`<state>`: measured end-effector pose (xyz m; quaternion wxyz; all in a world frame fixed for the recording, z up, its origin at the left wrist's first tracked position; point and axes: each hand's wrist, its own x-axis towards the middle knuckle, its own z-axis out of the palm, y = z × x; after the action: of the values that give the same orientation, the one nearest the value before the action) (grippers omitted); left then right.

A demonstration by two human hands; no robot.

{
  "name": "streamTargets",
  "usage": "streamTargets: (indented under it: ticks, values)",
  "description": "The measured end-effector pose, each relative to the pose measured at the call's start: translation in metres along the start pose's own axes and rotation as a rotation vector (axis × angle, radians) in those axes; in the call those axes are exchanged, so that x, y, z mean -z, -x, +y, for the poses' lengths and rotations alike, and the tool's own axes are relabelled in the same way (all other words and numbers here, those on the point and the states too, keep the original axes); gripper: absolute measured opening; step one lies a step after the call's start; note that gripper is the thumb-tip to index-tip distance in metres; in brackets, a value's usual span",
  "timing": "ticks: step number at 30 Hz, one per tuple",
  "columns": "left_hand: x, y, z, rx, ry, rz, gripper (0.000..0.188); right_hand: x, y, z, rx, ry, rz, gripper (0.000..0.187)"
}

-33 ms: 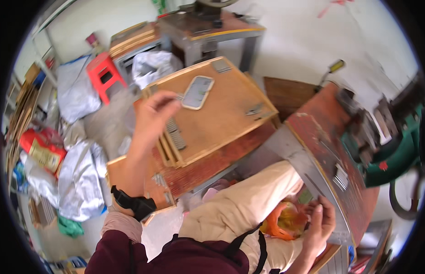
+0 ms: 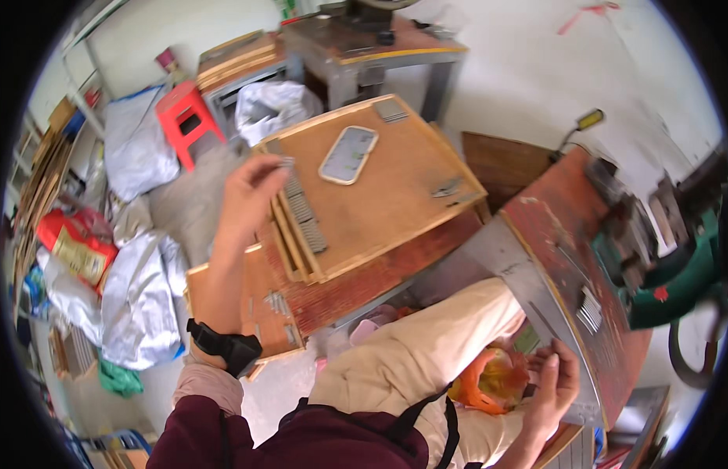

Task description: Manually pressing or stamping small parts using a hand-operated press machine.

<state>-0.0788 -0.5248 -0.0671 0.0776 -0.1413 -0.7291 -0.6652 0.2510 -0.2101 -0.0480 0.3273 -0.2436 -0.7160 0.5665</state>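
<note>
My left hand reaches over the left edge of a shallow wooden tray, thumb and fingers pinched on a small grey metal piece. Below the fingertips, a row of similar metal pieces lies along the tray's left side. Another small group of pieces sits in the far corner. A phone lies face up on the tray. My right hand is over my lap, fingers curled in toward the thumb beside an orange plastic bag; whatever it holds is hidden.
Loose metal bits lie at the tray's right. A lower wooden board carries more pieces. On the right, a green machine stands on a red-topped bench. A red stool and white sacks are at the left.
My left hand has moved away from beside the phone, left and slightly down to the row at the tray's edge, still pinching. My right hand stays near the orange bag. The view has shifted slightly.
</note>
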Motion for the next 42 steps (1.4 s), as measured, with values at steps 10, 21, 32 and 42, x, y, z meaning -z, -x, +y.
streamTargets:
  ticks: [10,21,32,42]
  values:
    - [0.202,0.211,-0.394,0.679,-0.576,0.317,0.018,-0.002,-0.023,0.028,-0.055,0.181,-0.055,0.030]
    - [0.064,0.317,-0.404,1.011,-0.829,0.286,0.023,-0.024,-0.030,0.001,-0.024,0.398,0.006,0.032]
    - [0.111,0.306,-0.440,0.989,-0.157,0.486,0.036,-0.040,-0.032,-0.015,0.034,0.600,-0.092,0.026]
    - [0.032,0.076,-0.114,-0.140,-0.460,0.774,0.037,0.102,-0.062,0.007,0.146,0.812,0.091,0.042]
